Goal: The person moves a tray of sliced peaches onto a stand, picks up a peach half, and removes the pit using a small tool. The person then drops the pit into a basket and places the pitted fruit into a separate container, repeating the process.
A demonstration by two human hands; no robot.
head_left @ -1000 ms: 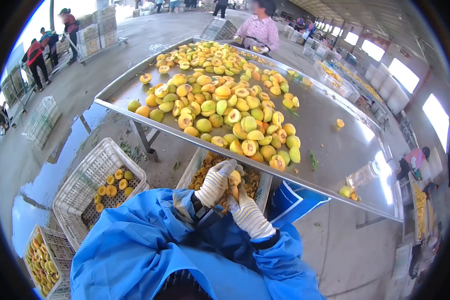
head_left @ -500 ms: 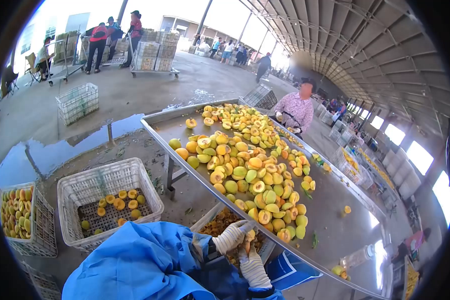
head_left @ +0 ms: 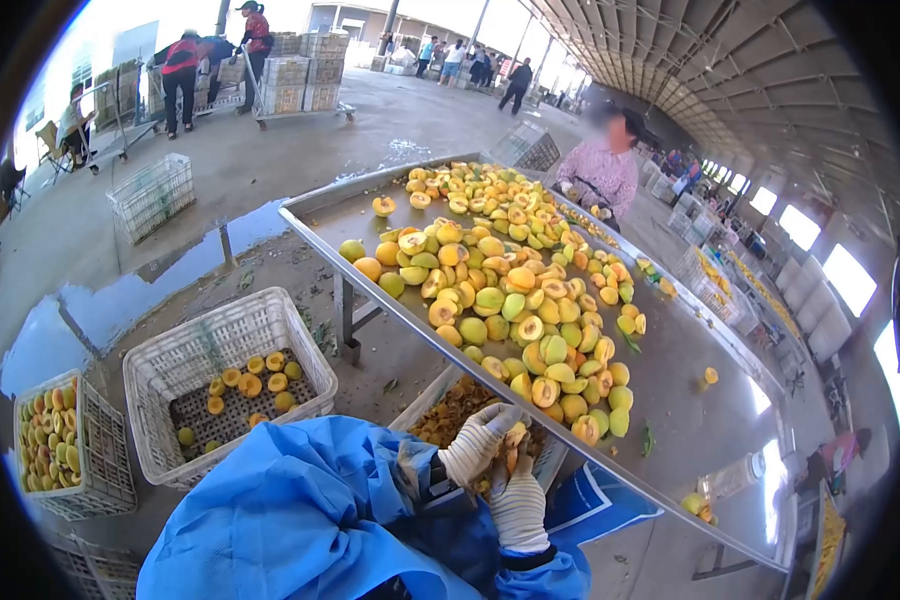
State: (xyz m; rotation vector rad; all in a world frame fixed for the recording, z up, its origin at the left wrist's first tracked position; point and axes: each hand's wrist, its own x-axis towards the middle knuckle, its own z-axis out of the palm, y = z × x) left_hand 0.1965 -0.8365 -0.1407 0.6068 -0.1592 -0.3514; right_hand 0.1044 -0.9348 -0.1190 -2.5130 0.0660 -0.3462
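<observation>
My left hand (head_left: 476, 445), in a striped white knit glove, is closed around a yellow peach (head_left: 515, 436) just below the table edge. From below, my right hand (head_left: 520, 512), gloved alike, has its fingers closed up against the same fruit; their tips are partly hidden between the hands. Beneath both hands sits a crate of brown peach scraps (head_left: 448, 415). A large pile of halved and whole peaches (head_left: 530, 300) covers much of the sloping metal table (head_left: 690, 400) in front of me.
A white crate (head_left: 150, 385) with a few peach halves stands at left, beside a fuller peach crate (head_left: 98, 470). Near the table's right end lies a clear plastic bottle (head_left: 730, 478). Across the table stands a person in a patterned top (head_left: 600, 178).
The view has shifted, so the table and crates appear slightly displaced. My hands stay together at the peach below the table edge.
</observation>
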